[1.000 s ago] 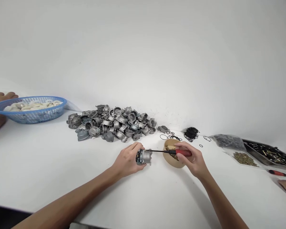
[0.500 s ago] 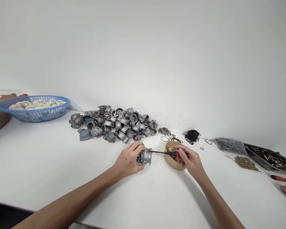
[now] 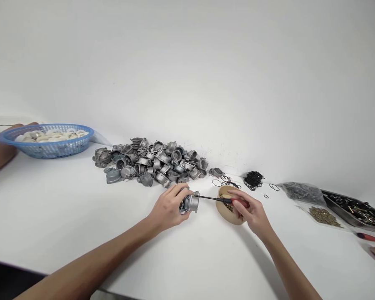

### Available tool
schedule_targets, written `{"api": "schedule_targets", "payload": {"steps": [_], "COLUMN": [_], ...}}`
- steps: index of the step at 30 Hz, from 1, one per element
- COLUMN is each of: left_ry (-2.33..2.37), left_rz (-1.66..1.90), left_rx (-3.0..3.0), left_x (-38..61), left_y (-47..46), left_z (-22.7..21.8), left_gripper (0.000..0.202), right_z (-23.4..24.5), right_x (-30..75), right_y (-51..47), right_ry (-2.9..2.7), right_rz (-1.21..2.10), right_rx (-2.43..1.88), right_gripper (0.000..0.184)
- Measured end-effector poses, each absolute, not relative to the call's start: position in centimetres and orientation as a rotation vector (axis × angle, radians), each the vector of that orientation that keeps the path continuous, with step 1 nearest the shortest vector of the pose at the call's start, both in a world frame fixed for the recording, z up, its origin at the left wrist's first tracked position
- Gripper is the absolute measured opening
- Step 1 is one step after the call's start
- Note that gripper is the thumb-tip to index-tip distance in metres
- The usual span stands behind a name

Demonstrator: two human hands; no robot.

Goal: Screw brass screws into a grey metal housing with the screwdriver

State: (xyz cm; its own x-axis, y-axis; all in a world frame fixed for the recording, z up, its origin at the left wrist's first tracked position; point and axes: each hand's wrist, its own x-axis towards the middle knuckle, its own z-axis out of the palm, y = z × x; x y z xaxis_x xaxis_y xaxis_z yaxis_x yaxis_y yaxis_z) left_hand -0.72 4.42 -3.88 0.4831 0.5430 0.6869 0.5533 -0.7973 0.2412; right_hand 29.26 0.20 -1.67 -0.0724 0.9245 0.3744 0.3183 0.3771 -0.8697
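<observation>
My left hand is wrapped round a grey metal carburetor, its bowl facing right. In my right hand is a screwdriver with a red and black handle. Its long dark shaft runs left, and the tip meets the upper edge of the carburetor; the exact contact point is too small to make out. Below and behind my right hand stands a tan bowl with small brass-coloured parts inside, partly covered by the fingers. Beyond my hands lies a heap of grey metal float bowls.
Black O-rings lie in a bundle near the wall, others loose. On the right are a bag of small brass parts, a metal tray and another screwdriver. Another person's arm is behind a blue basket at left.
The screwdriver's red handle shows more now, as the fingers of my right hand have shifted on it. The carburetor stays in my left hand. The whole view has moved slightly.
</observation>
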Motion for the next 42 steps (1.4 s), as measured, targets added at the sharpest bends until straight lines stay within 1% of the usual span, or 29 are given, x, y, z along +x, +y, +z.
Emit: {"api": "schedule_targets", "payload": {"steps": [2, 6, 10, 12, 17, 19, 22, 26, 30, 35, 39, 42], "left_ry": [-0.997, -0.982, -0.953, -0.927, -0.925, -0.922, -0.919, -0.926, -0.918, -0.929, -0.92, -0.924], "left_rz": [-1.237, -1.227, -1.234, -1.233, -1.225, -1.208, -1.198, -1.201, -1.194, -1.216, -1.206, -1.203], "left_rx": [-2.689, -2.683, -2.69, -2.686, -2.667, -2.663, -2.657, -2.652, -2.663, -2.66, -2.658, -2.658], "left_x": [-0.79, -0.82, -0.68, -0.64, -0.78, -0.83, -0.83, -0.81, -0.84, -0.83, -0.84, -0.88], "left_y": [4.5, 4.57, 4.44, 4.35, 4.41, 4.49, 4.57, 4.59, 4.54, 4.49, 4.44, 4.41], "left_z": [-3.9, -4.02, -3.98, -3.92, -3.99, -4.07, -4.13, -4.17, -4.17, -4.04, -4.04, -4.12], "left_gripper": [0.045, 0.044, 0.045, 0.044, 0.044, 0.043, 0.041, 0.042, 0.041, 0.041, 0.041, 0.042], "right_z": [-1.64, -1.58, -1.39, -1.23, -1.05, -1.09, -1.13, -1.15, -1.28, -1.25, -1.24, -1.16], "right_x": [29.04, 28.79, 29.0, 29.03, 28.84, 28.81, 28.82, 28.91, 29.07, 28.96, 28.61, 28.51], "right_y": [0.06, -0.09, 0.0, 0.01, -0.24, -0.3, -0.26, -0.16, -0.05, -0.07, -0.21, -0.28], "right_ry": [-1.597, -1.578, -1.532, -1.545, -1.59, -1.596, -1.617, -1.674, -1.635, -1.63, -1.563, -1.596], "right_rz": [0.806, 0.712, 0.674, 0.649, 0.638, 0.627, 0.61, 0.574, 0.609, 0.624, 0.647, 0.564], "right_rx": [-1.139, -1.068, -1.09, -1.112, -1.0, -1.053, -1.117, -1.013, -1.103, -1.026, -1.141, -1.136], "right_gripper": [0.038, 0.037, 0.025, 0.028, 0.028, 0.026, 0.032, 0.03, 0.029, 0.03, 0.026, 0.031]}}
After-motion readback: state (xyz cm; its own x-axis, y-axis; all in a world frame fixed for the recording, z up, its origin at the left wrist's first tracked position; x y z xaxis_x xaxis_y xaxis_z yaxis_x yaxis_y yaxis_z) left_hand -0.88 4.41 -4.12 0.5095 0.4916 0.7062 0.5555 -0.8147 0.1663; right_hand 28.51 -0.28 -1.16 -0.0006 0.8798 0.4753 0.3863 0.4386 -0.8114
